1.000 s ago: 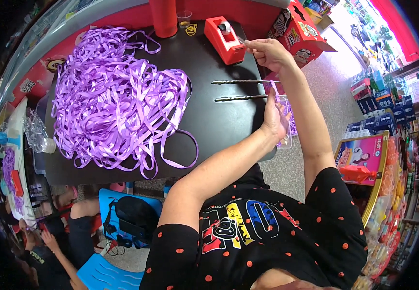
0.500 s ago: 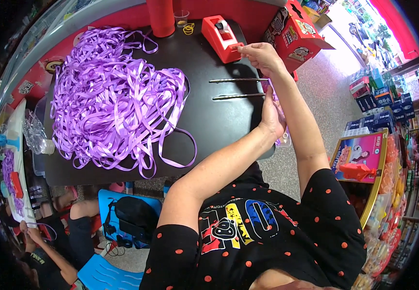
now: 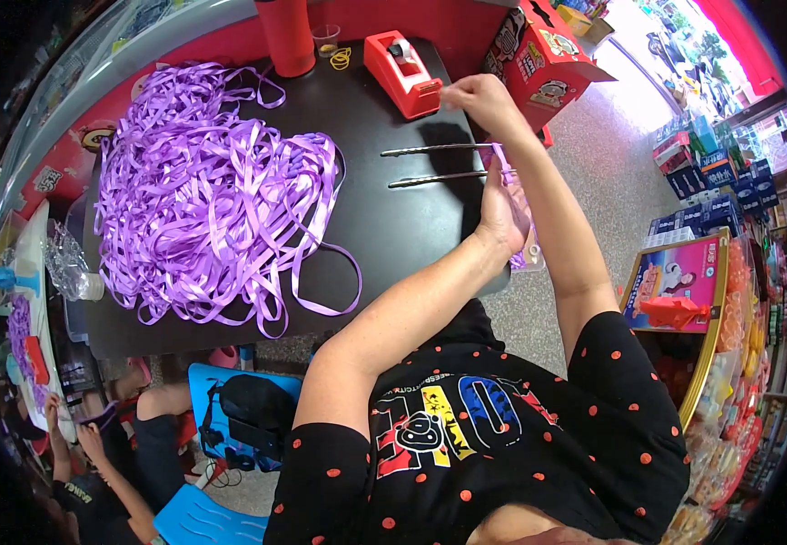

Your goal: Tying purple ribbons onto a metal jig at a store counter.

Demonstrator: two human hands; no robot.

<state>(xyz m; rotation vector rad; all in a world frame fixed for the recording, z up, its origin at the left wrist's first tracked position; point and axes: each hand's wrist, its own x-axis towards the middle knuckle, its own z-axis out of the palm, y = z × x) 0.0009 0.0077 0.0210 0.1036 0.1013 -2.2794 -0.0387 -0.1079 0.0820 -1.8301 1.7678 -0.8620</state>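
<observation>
My right hand (image 3: 484, 102) is closed in a pinch just right of the cutter end of a red tape dispenser (image 3: 404, 77); anything between its fingertips is too small to make out. Below it, my left hand (image 3: 503, 220) closes on a purple ribbon (image 3: 499, 159) looped by two thin dark metal rods (image 3: 434, 149). The rods stick out leftward over the black table, side by side and apart. My right forearm partly hides their right ends. A large tangled heap of purple ribbons (image 3: 202, 200) covers the table's left side.
At the table's back stand a red cylinder (image 3: 286, 36), a clear cup (image 3: 326, 38) and yellow rubber bands (image 3: 341, 59). A red carton (image 3: 543, 64) is beyond the right edge. A blue chair (image 3: 207, 391) bears a black bag (image 3: 252, 409). Another person's hands (image 3: 89, 436) work at lower left.
My right hand has drawn slightly away from the dispenser's cutter, fingers more curled. More of the purple ribbon shows by the rods. The view has shifted a little; the other person's hands have risen.
</observation>
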